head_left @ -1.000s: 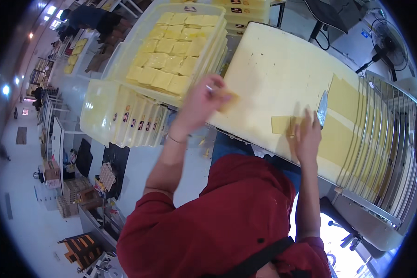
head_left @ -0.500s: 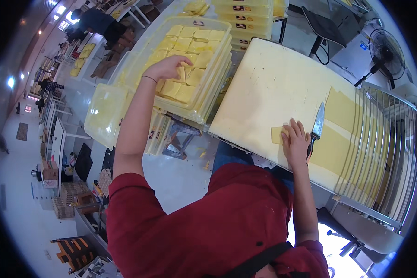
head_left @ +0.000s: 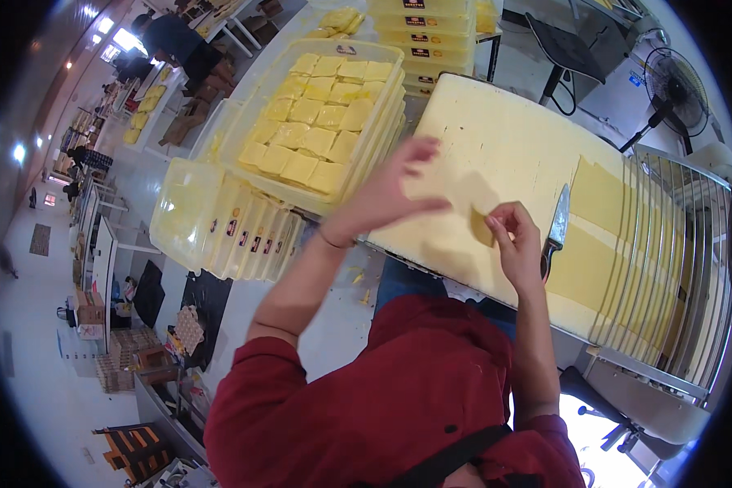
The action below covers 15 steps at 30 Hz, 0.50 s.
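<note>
My right hand (head_left: 516, 240) pinches a thin yellow dough square (head_left: 481, 227) at its edge, lifting it off the cream-coloured work surface (head_left: 464, 122). Fingers spread and smeared by motion, my left hand (head_left: 386, 191) is over the near left part of that surface with nothing in it. To the right of my right hand lies a knife (head_left: 559, 215) with a broad blade and dark handle. Past it, wide yellow dough sheets (head_left: 602, 191) run under metal bars. A clear plastic tub (head_left: 234, 154) at left holds rows of folded yellow squares (head_left: 305, 110).
More tubs are stacked beneath the filled one; others (head_left: 421, 41) stand at the back. A tub lid or empty tub (head_left: 183, 215) leans at the left. The metal bar guard (head_left: 691, 268) spans the right end. A fan (head_left: 675, 93) and a chair (head_left: 557, 49) stand beyond; another person (head_left: 183, 45) bends far left.
My left hand has moved right, from over the filled tub to over the work surface. My right hand, flat on the dough square before, now pinches and raises it.
</note>
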Each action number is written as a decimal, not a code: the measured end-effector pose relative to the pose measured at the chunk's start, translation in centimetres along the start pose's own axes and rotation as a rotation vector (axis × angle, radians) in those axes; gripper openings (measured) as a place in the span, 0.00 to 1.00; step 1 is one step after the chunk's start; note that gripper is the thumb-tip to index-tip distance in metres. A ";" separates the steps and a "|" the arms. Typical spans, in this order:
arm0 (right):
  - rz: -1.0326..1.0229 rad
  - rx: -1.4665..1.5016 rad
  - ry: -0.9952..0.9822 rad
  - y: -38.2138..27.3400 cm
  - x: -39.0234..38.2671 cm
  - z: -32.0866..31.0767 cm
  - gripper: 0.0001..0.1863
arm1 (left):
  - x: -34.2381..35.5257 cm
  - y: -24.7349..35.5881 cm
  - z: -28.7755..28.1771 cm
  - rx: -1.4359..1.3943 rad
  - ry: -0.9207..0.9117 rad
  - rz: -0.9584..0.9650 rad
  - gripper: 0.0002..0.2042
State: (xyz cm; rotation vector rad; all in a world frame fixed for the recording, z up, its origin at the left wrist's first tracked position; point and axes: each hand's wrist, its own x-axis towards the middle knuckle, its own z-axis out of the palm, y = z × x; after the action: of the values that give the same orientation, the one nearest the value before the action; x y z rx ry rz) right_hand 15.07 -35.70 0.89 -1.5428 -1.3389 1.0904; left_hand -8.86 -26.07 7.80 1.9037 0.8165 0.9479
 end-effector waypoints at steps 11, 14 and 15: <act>-0.197 -0.951 0.465 7.0 -2.6 -0.2 0.25 | 2.7 -4.4 -9.6 0.134 0.361 -0.171 0.12; -0.186 -1.094 0.440 10.0 -3.8 -0.2 0.25 | 5.2 -8.7 -15.2 0.337 0.474 -0.110 0.13; -0.188 -1.065 0.449 10.3 -3.5 -0.3 0.24 | 6.0 -9.3 -15.9 0.277 0.413 -0.236 0.13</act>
State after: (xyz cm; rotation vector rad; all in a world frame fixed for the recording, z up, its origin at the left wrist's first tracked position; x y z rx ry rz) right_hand 18.24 -40.40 -8.39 -2.1350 -1.7733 -0.2022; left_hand -20.90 -10.93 7.21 1.8065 1.4471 1.1418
